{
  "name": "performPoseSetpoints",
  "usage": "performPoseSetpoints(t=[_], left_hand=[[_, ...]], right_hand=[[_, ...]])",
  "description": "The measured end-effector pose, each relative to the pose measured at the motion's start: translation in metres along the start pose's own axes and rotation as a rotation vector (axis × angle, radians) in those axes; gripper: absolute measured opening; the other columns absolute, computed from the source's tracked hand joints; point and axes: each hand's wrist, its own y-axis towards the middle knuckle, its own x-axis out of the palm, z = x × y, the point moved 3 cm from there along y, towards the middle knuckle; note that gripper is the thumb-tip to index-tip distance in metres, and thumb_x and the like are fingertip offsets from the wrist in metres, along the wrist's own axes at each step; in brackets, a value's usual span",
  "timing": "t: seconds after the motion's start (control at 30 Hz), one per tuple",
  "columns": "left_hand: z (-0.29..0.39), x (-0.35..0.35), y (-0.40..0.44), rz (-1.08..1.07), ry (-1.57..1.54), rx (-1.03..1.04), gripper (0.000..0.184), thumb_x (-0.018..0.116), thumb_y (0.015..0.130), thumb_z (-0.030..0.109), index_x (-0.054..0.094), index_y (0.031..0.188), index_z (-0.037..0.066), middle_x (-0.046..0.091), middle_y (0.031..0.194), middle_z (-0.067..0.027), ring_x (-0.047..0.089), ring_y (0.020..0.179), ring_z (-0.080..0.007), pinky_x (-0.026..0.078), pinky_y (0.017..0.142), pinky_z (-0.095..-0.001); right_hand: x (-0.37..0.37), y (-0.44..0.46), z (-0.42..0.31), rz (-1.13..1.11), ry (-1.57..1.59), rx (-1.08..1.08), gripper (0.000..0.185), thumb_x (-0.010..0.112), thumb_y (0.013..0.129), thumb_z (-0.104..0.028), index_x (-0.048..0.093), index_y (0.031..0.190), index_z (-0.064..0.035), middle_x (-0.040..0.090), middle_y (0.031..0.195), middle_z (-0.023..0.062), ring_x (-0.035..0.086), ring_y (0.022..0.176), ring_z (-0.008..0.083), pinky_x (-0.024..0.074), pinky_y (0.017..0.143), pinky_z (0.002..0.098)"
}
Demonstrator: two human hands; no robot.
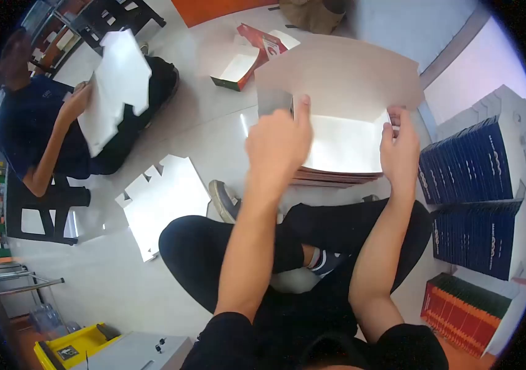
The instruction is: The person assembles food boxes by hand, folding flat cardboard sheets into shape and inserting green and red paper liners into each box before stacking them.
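Note:
A partly folded cardboard box [344,142] with a white inside stands in front of my crossed legs, its large lid panel [337,74] raised at the far side. Beneath it lies a stack of flat cardboard [337,177]. My left hand [281,139] is at the box's left side, thumb pointing up and the other fingers hidden behind the hand. At the right wall, my right hand [400,143] pinches the box edge near the corner, with the thumb inside and fingers around the outside.
Folded red and green boxes [238,65] sit beyond on the floor. A co-worker [41,123] at the left holds a white sheet [118,86]. Another sheet [167,203] lies on the floor. Blue stacks [469,163] and a red stack [463,311] stand at the right.

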Motion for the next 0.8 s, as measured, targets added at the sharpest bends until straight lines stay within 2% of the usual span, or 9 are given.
performPoseSetpoints(t=[0.03,0.1,0.17,0.27,0.33,0.43,0.6,0.7,0.8], left_hand=[[-0.013,-0.001,0.013,0.004,-0.007,0.005,0.059,0.041,0.101,0.048,0.072,0.087,-0.001,0.071,0.078,-0.024,0.071,0.084,-0.041,0.053,0.082,-0.0512],[-0.049,0.01,0.048,-0.146,-0.557,-0.165,0.056,0.043,0.1,0.046,0.071,0.087,-0.001,0.071,0.079,-0.0214,0.072,0.084,-0.0345,0.052,0.08,-0.0455],[-0.085,0.033,0.09,-0.024,-0.655,-0.217,0.053,0.044,0.099,0.042,0.07,0.085,-0.001,0.071,0.072,-0.0154,0.073,0.08,-0.0306,0.051,0.078,-0.0412],[-0.132,0.068,0.145,-0.04,-0.514,-0.256,0.038,0.047,0.097,0.032,0.068,0.099,0.0,0.073,0.097,-0.0166,0.071,0.095,-0.0328,0.051,0.083,-0.0426],[-0.152,0.097,0.179,0.157,-0.044,0.009,0.035,0.055,0.094,0.025,0.059,0.12,0.001,0.055,0.139,-0.019,0.063,0.115,-0.0345,0.051,0.09,-0.0459],[-0.176,0.137,0.225,0.192,0.003,0.133,0.044,0.06,0.092,0.019,0.048,0.133,0.004,0.033,0.155,-0.0161,0.054,0.125,-0.037,0.05,0.096,-0.0492],[-0.231,0.191,0.273,0.009,0.23,0.331,0.045,0.064,0.091,0.021,0.054,0.133,0.006,0.043,0.147,-0.0176,0.06,0.114,-0.0388,0.05,0.094,-0.047],[-0.201,0.139,0.214,-0.026,0.12,0.111,0.03,0.064,0.091,0.021,0.068,0.114,0.003,0.063,0.125,-0.0204,0.065,0.103,-0.0387,0.052,0.087,-0.0454],[-0.183,0.089,0.197,0.365,-0.217,0.2,0.023,0.066,0.09,0.022,0.074,0.095,0.001,0.071,0.088,-0.0196,0.069,0.083,-0.0345,0.052,0.074,-0.0433]], right_hand=[[0.0,-0.001,0.0,0.019,0.023,0.016,0.025,0.053,0.093,-0.004,0.058,0.117,-0.0009,0.068,0.11,0.0213,0.066,0.101,0.0375,0.0499,0.087,0.0432],[0.0,0.0,0.003,0.026,0.019,-0.008,0.024,0.054,0.092,-0.003,0.058,0.116,-0.0008,0.068,0.108,0.0211,0.066,0.1,0.0376,0.0498,0.086,0.0432],[0.0,-0.001,0.004,0.032,0.017,-0.029,0.024,0.054,0.092,-0.002,0.058,0.116,-0.0007,0.067,0.106,0.021,0.065,0.098,0.0377,0.0497,0.085,0.0432],[0.0,-0.002,-0.001,0.054,0.008,-0.022,0.025,0.055,0.091,-0.001,0.058,0.116,-0.0013,0.066,0.102,0.0204,0.064,0.094,0.0365,0.0494,0.083,0.0421],[-0.002,0.0,0.0,0.016,0.05,0.033,0.026,0.058,0.089,-0.001,0.058,0.115,-0.001,0.065,0.103,0.0202,0.064,0.094,0.0347,0.0491,0.083,0.0403],[-0.004,0.002,-0.008,-0.011,0.035,0.07,0.028,0.061,0.087,-0.001,0.057,0.115,-0.0004,0.065,0.102,0.0198,0.064,0.093,0.034,0.049,0.083,0.0394],[-0.002,0.007,-0.007,-0.054,0.079,0.108,0.03,0.061,0.086,0.0,0.057,0.116,-0.0001,0.066,0.102,0.02,0.064,0.092,0.0343,0.0492,0.081,0.0397],[0.0,0.008,-0.002,-0.061,0.095,0.085,0.031,0.061,0.085,0.0,0.057,0.116,0.0,0.066,0.103,0.0204,0.065,0.095,0.0352,0.0497,0.083,0.0402],[0.003,0.006,-0.001,0.003,0.062,0.015,0.031,0.06,0.085,0.001,0.058,0.116,-0.0009,0.066,0.105,0.0212,0.066,0.098,0.0366,0.0503,0.085,0.0416]])
